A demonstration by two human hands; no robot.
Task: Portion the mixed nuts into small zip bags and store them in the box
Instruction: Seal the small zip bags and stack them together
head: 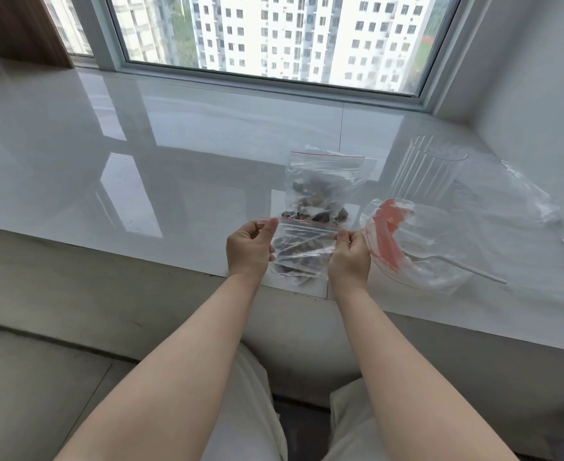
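Clear plastic zip bag [302,249] w/ a red strip along its top, held up over the near edge of the white sill [141,168]. Dark mixed nuts [297,247] show through it, bunched in the middle & lower part. Left hand [249,249] pinches the bag's top left corner betw. thumb & curled fingers; right hand [348,257] pinches the top right corner the same way. Bag hangs betw. the two hands, top edge stretched roughly level. Can't tell if the zip is sealed.

Just behind it, a 2nd zip bag [323,186] lies flat on the sill, also w/ a red strip at its far end & nuts inside, mostly at the near end. Its near end sits right behind the held bag's top edge.

To the right, a bigger crumpled clear bag [423,247] w/ an orange-red patch lies on the sill, just beside the right hand. A thin white plastic utensil [466,267] rests in or under it, handle pointing right; can't tell which. Behind that stands a clear ribbed cup [430,171], upright. Farther right, more crumpled clear plastic film [533,197] near the wall.

Window [274,34] behind the sill looks onto tall apartment blocks. Pale trousers [250,410] at the bottom.
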